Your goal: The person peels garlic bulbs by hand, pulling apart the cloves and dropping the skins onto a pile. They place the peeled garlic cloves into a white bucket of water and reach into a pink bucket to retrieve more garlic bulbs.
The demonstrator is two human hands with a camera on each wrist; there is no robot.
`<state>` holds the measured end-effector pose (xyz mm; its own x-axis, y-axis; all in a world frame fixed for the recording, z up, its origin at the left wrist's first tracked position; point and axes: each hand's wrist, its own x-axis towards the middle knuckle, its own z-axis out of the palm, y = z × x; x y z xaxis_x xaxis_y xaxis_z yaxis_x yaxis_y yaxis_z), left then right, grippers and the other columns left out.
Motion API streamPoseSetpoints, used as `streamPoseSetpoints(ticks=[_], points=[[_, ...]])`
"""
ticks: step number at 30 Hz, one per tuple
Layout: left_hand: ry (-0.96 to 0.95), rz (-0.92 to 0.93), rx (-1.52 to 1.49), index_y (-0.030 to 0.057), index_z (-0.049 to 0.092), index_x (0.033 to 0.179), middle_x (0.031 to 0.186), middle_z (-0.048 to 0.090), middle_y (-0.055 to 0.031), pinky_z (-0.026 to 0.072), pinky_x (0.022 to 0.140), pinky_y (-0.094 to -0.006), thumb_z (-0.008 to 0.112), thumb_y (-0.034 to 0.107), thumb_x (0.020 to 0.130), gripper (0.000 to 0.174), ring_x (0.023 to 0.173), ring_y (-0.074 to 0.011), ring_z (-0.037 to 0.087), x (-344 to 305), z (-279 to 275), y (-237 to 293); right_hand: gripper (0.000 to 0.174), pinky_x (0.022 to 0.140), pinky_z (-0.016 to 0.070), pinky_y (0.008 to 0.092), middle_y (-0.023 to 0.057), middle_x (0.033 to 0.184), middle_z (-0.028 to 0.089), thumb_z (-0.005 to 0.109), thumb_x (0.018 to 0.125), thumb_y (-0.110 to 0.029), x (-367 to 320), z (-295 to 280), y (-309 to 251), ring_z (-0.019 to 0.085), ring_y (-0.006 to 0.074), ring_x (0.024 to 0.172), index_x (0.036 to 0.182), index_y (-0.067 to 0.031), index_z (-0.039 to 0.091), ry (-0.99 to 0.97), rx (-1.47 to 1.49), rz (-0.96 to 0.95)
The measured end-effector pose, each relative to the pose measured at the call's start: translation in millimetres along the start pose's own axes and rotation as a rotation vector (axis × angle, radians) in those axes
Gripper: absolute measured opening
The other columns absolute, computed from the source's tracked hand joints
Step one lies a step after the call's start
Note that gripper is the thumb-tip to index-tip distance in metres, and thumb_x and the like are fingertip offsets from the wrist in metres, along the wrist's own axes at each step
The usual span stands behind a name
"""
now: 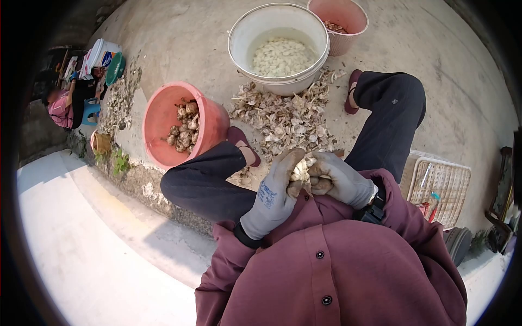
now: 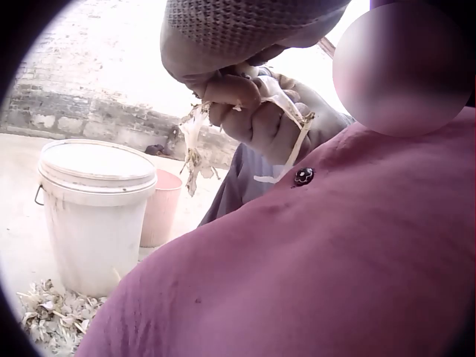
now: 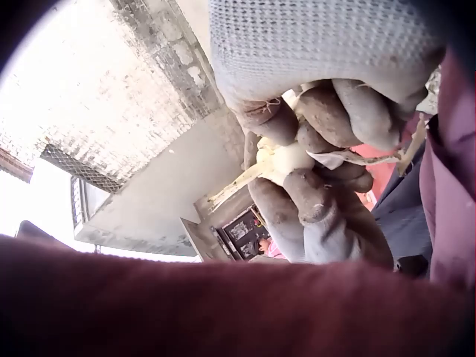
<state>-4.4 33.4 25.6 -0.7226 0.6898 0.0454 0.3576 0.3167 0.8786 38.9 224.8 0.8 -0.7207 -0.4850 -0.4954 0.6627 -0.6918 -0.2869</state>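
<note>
Both hands wear grey gloves with soiled fingers and meet in front of the torso. Between them is a garlic bulb, partly stripped, with pale cloves showing. The left hand grips it from one side, thumb along the top. From the other side the right hand pinches it with curled fingers. In the right wrist view, a smooth pale clove shows between the fingertips of both hands, with dry strips of skin sticking out. Papery skin dangles below the fingers in the left wrist view.
Garlic skins lie heaped between the feet. A white bucket holds peeled cloves in water; behind it stands a pink bucket. A tilted pink bucket contains whole bulbs. A plastic crate lies right; another person sits far left.
</note>
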Motion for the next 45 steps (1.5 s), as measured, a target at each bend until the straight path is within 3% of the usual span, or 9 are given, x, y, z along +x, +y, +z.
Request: streamPoseSetpoints(ticks=[17,20,28,29,31,34,41,43,45], points=[[0.066,-0.037,-0.074,-0.0051,0.041,0.139,0.13,0.053,-0.0215,0.0421,0.101,-0.0374,0.054,0.03,0.099,0.055,0.119,-0.0302,0.054,-1.1,0.7,-2.1,0.008,0.046,0.0287,0.0186,-0.002,0.072,0.048,0.043,0.096,-0.005,1.5,5.8,-0.4,0.038,0.0027,0.052,0.097,-0.0048,0.05,-0.063,-0.014,0.019],[0.08,-0.066,-0.161,-0.0028,0.041,0.139,0.129,0.052,-0.0227,0.0433,0.1,-0.0376,0.057,0.009,0.092,0.051,0.117,-0.0364,0.054,-5.4,3.0,-4.8,0.012,0.045,0.0287,0.0203,-0.0008,0.071,0.049,0.042,0.097,-0.008,3.1,3.5,-0.5,0.039,0.0029,0.052,0.095,-0.004,0.052,-0.128,-0.294,-0.046],[0.16,-0.231,-0.26,-0.0044,0.044,0.137,0.124,0.056,-0.0201,0.0443,0.098,-0.0352,0.063,0.02,0.091,0.055,0.114,-0.0287,0.057,-4.5,2.9,-3.6,0.024,0.063,0.0475,0.0308,0.0076,0.073,0.057,0.039,0.1,-0.016,20.5,-14.4,-1.4,0.058,0.0228,0.066,0.102,0.0031,0.055,-0.099,-1.594,-1.171],[0.162,-0.231,-0.26,-0.0044,0.044,0.137,0.124,0.056,-0.0201,0.0443,0.098,-0.0352,0.063,0.02,0.091,0.055,0.114,-0.0287,0.057,-4.0,3.2,-4.2,0.024,0.063,0.0475,0.0308,0.0076,0.073,0.057,0.039,0.1,-0.016,17.6,-10.4,-4.5,0.058,0.0228,0.066,0.102,0.0031,0.055,-0.101,-1.595,-1.171],[0.196,-0.183,-0.235,-0.0056,0.042,0.137,0.124,0.056,-0.0196,0.0443,0.098,-0.0353,0.062,0.024,0.094,0.056,0.114,-0.0269,0.056,-2.1,2.9,-6.9,0.028,0.058,0.044,0.0272,0.0043,0.073,0.056,0.045,0.101,-0.024,9.6,2.1,-12.6,0.055,0.0158,0.062,0.102,0.0023,0.055,-0.095,-0.813,-0.269],[0.242,-0.208,-0.438,-0.0066,0.04,0.137,0.125,0.056,-0.0187,0.0443,0.098,-0.0359,0.062,0.027,0.095,0.058,0.114,-0.0254,0.056,-0.5,4.8,-7.3,0.035,0.054,0.039,0.0229,0.001,0.074,0.056,0.047,0.102,-0.033,11.7,-4.7,-7.6,0.048,0.008,0.059,0.103,0.0002,0.057,-0.145,-0.38,-0.103],[0.307,-0.244,-0.62,0.0008,0.039,0.133,0.123,0.052,-0.0138,0.0503,0.09,-0.0343,0.067,0.037,0.092,0.061,0.106,-0.0206,0.059,9.7,16.5,-13.8,0.032,0.053,0.0369,0.023,-0.0014,0.074,0.053,0.044,0.101,-0.03,9.3,-22.2,-5.9,0.044,0.0067,0.06,0.105,-0.0016,0.058,-0.105,-0.581,-0.236],[0.399,-0.156,-0.688,-0.0004,0.043,0.128,0.112,0.056,-0.0124,0.0517,0.086,-0.0351,0.069,0.03,0.09,0.055,0.098,-0.0227,0.061,7.4,30.8,-45.0,0.031,0.065,0.0457,0.0305,0.0032,0.077,0.056,0.042,0.097,-0.026,15.9,-36.8,1.3,0.053,0.0127,0.071,0.103,0.0014,0.056,0.042,-1.063,-0.656],[0.273,-0.274,-0.38,-0.0005,0.042,0.134,0.125,0.051,-0.016,0.0452,0.093,-0.0369,0.061,0.021,0.096,0.048,0.107,-0.0248,0.053,10.5,16.4,-17.6,0.028,0.07,0.0481,0.0337,0.0063,0.079,0.061,0.045,0.094,-0.023,40.3,-59.8,15.4,0.058,0.0168,0.073,0.098,0.001,0.059,0.239,-1.044,-0.453]])
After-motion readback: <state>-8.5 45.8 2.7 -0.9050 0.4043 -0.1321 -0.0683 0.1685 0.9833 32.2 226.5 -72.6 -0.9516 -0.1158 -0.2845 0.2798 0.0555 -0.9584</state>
